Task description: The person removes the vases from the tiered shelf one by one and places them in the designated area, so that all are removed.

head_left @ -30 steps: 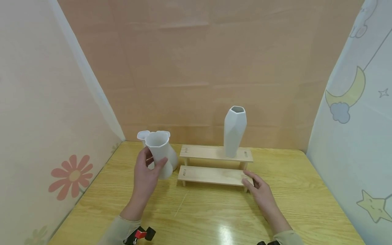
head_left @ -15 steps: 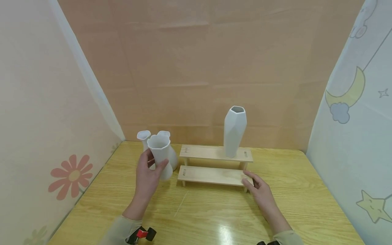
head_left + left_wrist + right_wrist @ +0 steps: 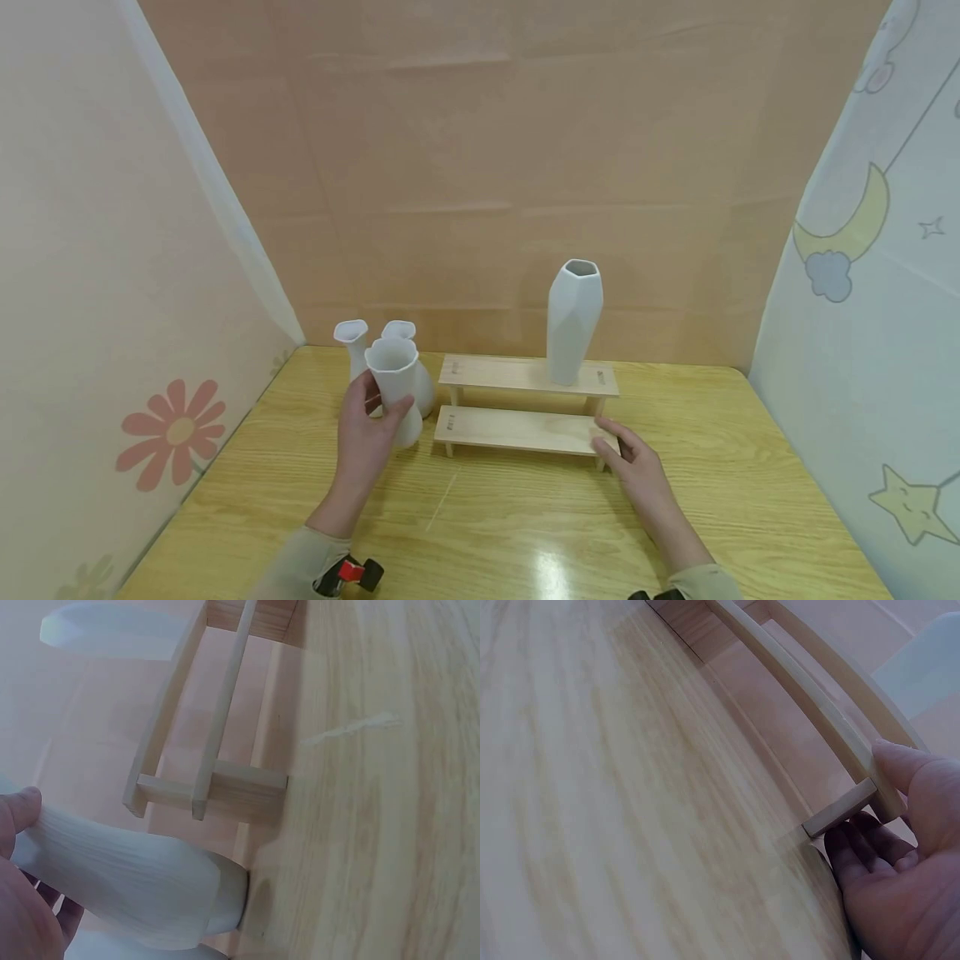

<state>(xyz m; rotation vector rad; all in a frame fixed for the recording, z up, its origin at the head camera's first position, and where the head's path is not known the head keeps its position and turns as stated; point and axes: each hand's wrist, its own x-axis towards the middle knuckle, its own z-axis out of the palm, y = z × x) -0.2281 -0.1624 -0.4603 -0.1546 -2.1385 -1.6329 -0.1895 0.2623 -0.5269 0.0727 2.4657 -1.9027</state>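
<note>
A white vase with a wavy rim (image 3: 395, 387) is held upright by my left hand (image 3: 365, 433), thumb on the near side and fingers round the far side. Its base (image 3: 229, 900) is close over the tabletop in the left wrist view. My right hand (image 3: 637, 471) grips the right end of the two-tier wooden stand (image 3: 525, 428); in the right wrist view the thumb lies on the board's edge and the fingers curl by the leg (image 3: 844, 806). A tall faceted white vase (image 3: 574, 321) stands on the right part of the upper tier.
Behind the held vase stand two more white vases, a narrow-necked one (image 3: 352, 335) and a round-bellied one (image 3: 424, 387) partly hidden. The wooden table (image 3: 517, 525) is bounded by a tan back wall (image 3: 480, 208) and patterned side panels (image 3: 847, 375).
My left hand has lowered the wavy-rimmed vase and shifted it slightly right and nearer, uncovering more of the two vases behind. My right hand keeps its place on the stand.
</note>
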